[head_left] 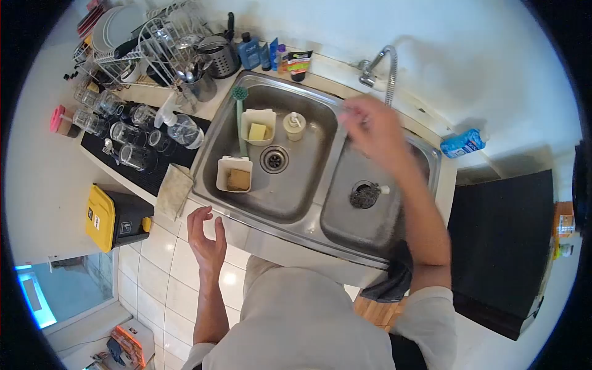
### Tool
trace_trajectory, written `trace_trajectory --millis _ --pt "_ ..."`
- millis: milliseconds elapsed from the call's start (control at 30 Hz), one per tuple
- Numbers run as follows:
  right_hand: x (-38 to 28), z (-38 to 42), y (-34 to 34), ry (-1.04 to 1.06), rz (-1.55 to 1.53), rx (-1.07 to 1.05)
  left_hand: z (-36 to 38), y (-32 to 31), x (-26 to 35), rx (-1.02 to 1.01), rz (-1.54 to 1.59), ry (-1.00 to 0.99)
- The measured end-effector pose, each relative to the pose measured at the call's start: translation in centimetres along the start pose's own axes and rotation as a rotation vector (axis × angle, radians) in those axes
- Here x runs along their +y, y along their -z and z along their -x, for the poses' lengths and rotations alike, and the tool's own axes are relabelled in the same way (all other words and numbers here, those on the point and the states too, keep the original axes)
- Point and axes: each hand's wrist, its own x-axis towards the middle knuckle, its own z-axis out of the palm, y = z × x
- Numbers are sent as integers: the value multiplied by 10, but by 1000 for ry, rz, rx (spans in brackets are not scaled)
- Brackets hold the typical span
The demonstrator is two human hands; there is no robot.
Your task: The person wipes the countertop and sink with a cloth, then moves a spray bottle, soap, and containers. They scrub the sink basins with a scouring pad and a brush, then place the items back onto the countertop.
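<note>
My left hand (pixel 206 238) hovers in front of the counter's front edge, empty, with thumb and fingers curved apart. Over the back of the right basin (pixel 351 222) is my right hand (pixel 372 128), its fingers bent and smeared by motion, so I cannot tell whether it holds anything. Below it, a dark scouring pad (pixel 365 196) covers part of the right drain. In the left basin (pixel 296 200) stand a soap pump bottle (pixel 295 128), a white tub (pixel 266 117) with a yellow sponge (pixel 257 131), another white tub (pixel 234 163) with a brown sponge (pixel 238 179), and a green-handled brush (pixel 241 120).
A curved faucet (pixel 392 68) rises behind the basins. Left of the sink are a cloth (pixel 175 192), a spray bottle (pixel 184 131), several glasses on a black mat (pixel 102 147) and a dish rack (pixel 157 52). A blue bottle (pixel 462 143) lies at the right; a dark towel (pixel 390 277) hangs in front.
</note>
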Motion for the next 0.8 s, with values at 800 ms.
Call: trace_trajectory --millis 800 --pt "-6 -24 -46 -148 185 -68 -58 24 -69 -172 24 -116"
